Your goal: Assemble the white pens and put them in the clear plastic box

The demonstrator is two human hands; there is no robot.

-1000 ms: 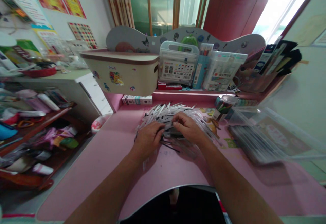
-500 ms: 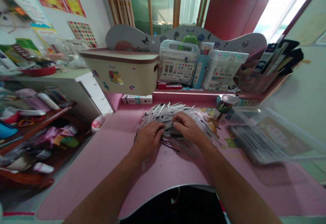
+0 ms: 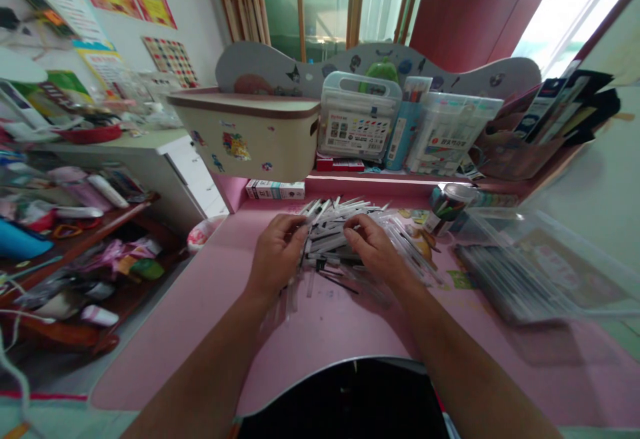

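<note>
A heap of thin white, clear and black pen parts [image 3: 330, 242] lies spread on the pink desk [image 3: 200, 332]. At the left side of the heap is my left hand [image 3: 279, 252], its thumb and fingers closed together. Slim clear pieces show beneath its wrist, but what its fingertips hold is hidden. My right hand [image 3: 374, 249] rests over the right part of the heap, fingers curled toward the thumb. I cannot make out anything in that pinch. White sticks and a few black ones lie between the two hands.
An open clear plastic box [image 3: 510, 292] with rows of slender sticks stands at the right. Behind it is a lidded jar [image 3: 453, 202]. A shelf carries a cream storage bin [image 3: 250, 136], marker cases [image 3: 357, 122] and a pen holder [image 3: 525, 152]. A small box [image 3: 275, 190] lies beneath.
My hands have moved apart: the left shifted left and slightly up, while the right stayed over the heap. More of the pile's middle shows. The whole view has shifted slightly.
</note>
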